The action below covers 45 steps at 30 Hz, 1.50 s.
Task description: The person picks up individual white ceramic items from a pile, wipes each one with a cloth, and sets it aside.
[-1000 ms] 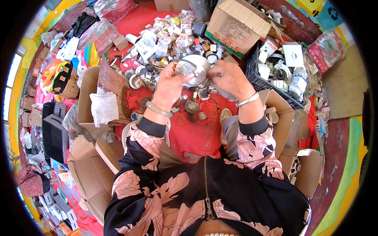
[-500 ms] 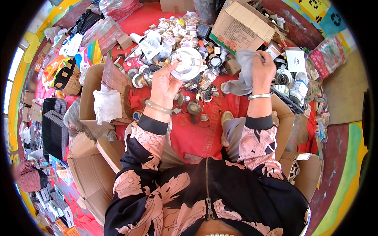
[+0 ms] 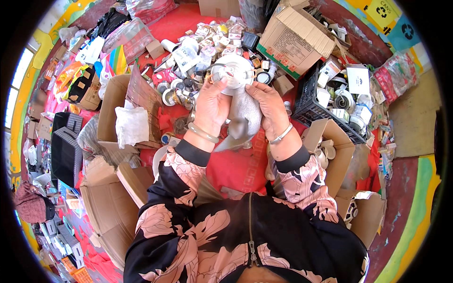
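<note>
A round white downlight fixture (image 3: 238, 70) is gripped at its near left rim by my left hand (image 3: 211, 106), the thumb lying on its face. Close by, my right hand (image 3: 273, 108) pinches a grey cloth (image 3: 247, 111) against the near right edge of the same fixture. Most of the cloth hangs down between my two hands, its lower end blurred by motion. Beyond the fixture spreads a pile of small boxes (image 3: 206, 41) and loose light fittings (image 3: 173, 96) on a red floor covering (image 3: 231, 170).
A black crate (image 3: 325, 122) of boxes and lamp parts stands right, behind an open carton (image 3: 337, 162) with white round pieces. Left is another open carton (image 3: 111, 106) with a white cloth (image 3: 132, 126) over its edge. A large carton (image 3: 292, 40) sits at the far right.
My right hand has come left and toward me with the grey cloth, bringing it to the downlight. The left hand, still holding the fixture, has shifted slightly right.
</note>
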Motion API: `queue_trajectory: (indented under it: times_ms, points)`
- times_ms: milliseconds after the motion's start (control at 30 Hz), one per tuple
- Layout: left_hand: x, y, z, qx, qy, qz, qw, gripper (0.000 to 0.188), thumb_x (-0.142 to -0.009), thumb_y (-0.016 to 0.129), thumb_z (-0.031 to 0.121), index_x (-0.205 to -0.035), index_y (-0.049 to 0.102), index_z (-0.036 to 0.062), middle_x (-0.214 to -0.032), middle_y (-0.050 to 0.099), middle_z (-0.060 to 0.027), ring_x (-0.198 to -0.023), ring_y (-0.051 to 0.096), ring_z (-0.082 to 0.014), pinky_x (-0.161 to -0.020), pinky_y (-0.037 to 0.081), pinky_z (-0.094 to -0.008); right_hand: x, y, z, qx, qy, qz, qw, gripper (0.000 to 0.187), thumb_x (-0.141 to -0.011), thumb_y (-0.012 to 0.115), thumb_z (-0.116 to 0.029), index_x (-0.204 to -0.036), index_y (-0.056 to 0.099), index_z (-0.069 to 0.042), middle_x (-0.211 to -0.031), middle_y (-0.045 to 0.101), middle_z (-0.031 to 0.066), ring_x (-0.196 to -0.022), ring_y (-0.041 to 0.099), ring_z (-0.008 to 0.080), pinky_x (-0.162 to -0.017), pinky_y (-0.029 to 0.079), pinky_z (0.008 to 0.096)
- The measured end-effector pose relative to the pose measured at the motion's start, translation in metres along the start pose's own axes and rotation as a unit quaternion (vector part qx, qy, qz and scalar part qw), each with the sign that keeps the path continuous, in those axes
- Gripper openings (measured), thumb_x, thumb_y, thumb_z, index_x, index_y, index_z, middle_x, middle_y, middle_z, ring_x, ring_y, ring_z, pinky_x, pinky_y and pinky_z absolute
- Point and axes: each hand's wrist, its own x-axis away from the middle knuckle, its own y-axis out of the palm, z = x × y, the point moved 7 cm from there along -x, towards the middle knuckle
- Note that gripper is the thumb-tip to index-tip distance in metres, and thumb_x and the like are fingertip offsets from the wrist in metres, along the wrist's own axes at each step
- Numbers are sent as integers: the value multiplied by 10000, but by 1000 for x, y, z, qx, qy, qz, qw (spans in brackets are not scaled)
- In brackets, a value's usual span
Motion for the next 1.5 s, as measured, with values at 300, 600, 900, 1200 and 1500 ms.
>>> queue_trajectory:
  times_ms: [300,600,900,1200,1500]
  points:
    - [11,-1,23,-460,-176,10,870,392,-890,536,351,-801,636,-18,-813,649,-124,-711,630,-186,-698,500,-265,-8,-54,-62,126,-84,20,988,129,-828,585,-57,-912,633,29,-788,634,36,-668,567,88,-622,450,219]
    - [18,5,-27,-217,-276,-31,936,375,-910,516,292,-1122,527,-17,-1025,611,-104,-927,600,-182,-772,514,-349,1,-34,-59,334,-66,-71,938,161,-782,628,-99,-888,643,21,-766,612,1,-695,528,59,-635,422,210]
    - [3,-14,-9,-161,-179,83,967,357,-944,422,308,-1143,500,22,-1053,604,-115,-899,627,-225,-697,557,-388,1,-70,-89,236,-227,176,928,195,-759,647,-92,-935,622,-10,-823,616,33,-718,548,103,-650,454,240]
    - [10,-15,-16,-179,-116,90,973,366,-966,343,305,-1184,454,33,-1114,558,-87,-984,576,-207,-786,510,-397,30,24,-68,545,-483,36,684,212,-671,579,34,-864,654,-13,-856,597,140,-824,555,332,-745,460,373]
    - [9,-2,-6,-150,-34,96,983,374,-975,326,296,-1207,436,23,-1142,544,-113,-1037,554,-239,-867,475,-435,40,32,-54,548,-472,34,689,138,-680,582,19,-797,652,-7,-820,612,130,-771,564,326,-692,465,381]
